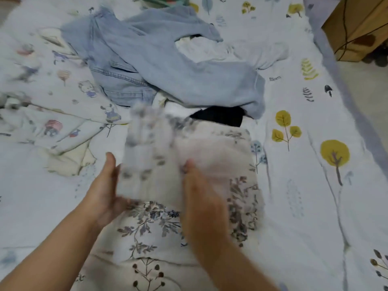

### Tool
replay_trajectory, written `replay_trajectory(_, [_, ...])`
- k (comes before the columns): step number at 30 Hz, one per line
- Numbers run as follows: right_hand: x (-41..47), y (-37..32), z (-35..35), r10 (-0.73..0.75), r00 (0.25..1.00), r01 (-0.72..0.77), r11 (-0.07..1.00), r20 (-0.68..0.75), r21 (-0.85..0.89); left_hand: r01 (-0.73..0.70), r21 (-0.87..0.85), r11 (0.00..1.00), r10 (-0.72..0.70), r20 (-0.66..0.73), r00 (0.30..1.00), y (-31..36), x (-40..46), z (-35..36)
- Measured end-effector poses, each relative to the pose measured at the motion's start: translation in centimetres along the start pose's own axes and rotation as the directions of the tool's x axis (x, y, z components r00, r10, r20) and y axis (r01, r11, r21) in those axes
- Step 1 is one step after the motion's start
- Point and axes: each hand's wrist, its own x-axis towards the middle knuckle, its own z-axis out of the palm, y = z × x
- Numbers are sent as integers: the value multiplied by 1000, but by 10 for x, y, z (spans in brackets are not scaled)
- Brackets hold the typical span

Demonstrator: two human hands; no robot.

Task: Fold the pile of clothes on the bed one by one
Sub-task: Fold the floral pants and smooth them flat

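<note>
Denim, pale blue: jeans (117, 80) and a light blue top (178, 66) heaped w/ white and black clothes beyond both hands, on the tree-print bed sheet (315, 164). Cartoon-print cloth (52, 122) lies bunched beyond the left hand (102, 192), off to its outer side. Brown cardboard box (357, 26) stands far beyond the right hand (201, 202), past the bed edge. Floral garment (151, 164) sits directly between the hands, its upper flap lifted and motion-blurred, rest spread flat under and beneath the wrists. Left hand's fingers go behind the flap's left edge, thumb up; grip can't be told. Right hand also blurred, fingers hidden by the cloth at the flap's right edge; grip unclear.
</note>
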Motion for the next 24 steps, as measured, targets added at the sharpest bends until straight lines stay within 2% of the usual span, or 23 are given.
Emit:
replay_trajectory(1, [-10,-4,17,-39,994,43,998,100,-40,60,-59,996,-61,-18,998,2,3,-6])
replay_trajectory(3, [-33,-6,46,-59,936,122,979,347,-163,175,-78,981,-177,-20,984,1,10,-22])
replay_trajectory(5, [-49,-4,56,-5,822,170,956,570,-237,248,-8,969,-248,-14,969,-4,14,-29])
replay_trajectory(6, [-54,-2,56,13,775,176,955,631,-237,273,62,960,-271,-40,962,-6,16,-31])
replay_trajectory(8, [-54,4,44,5,767,167,964,642,-207,212,281,936,-191,-101,976,-8,22,-31])
replay_trajectory(10, [-50,13,25,13,841,107,976,542,-190,72,438,896,-10,-143,990,-6,26,-32])
replay_trajectory(12, [-42,31,8,121,896,7,958,427,-287,-41,469,882,129,-156,979,1,26,-31])
replay_trajectory(14, [-32,54,-6,273,912,-126,897,307,-423,-110,465,879,226,-203,953,7,27,-31])
replay_trajectory(15, [-29,66,-10,369,893,-223,862,260,-456,-111,477,872,240,-218,946,6,31,-32])
replay_trajectory(17, [-29,89,-13,579,758,-424,787,301,-448,-13,549,836,160,-220,962,0,40,-33])
replay_trajectory(19, [-38,103,-11,648,653,-489,756,393,-435,92,577,812,81,-267,960,-4,48,-31])
replay_trajectory(21, [-45,108,-10,632,629,-490,775,453,-400,155,588,794,63,-334,941,-2,56,-29])
replay_trajectory(22, [-46,108,-11,622,627,-498,783,469,-373,177,682,710,104,-351,931,0,57,-27])
replay_trajectory(24, [-45,109,-19,628,634,-570,774,452,-275,167,897,409,329,-316,890,4,56,-20])
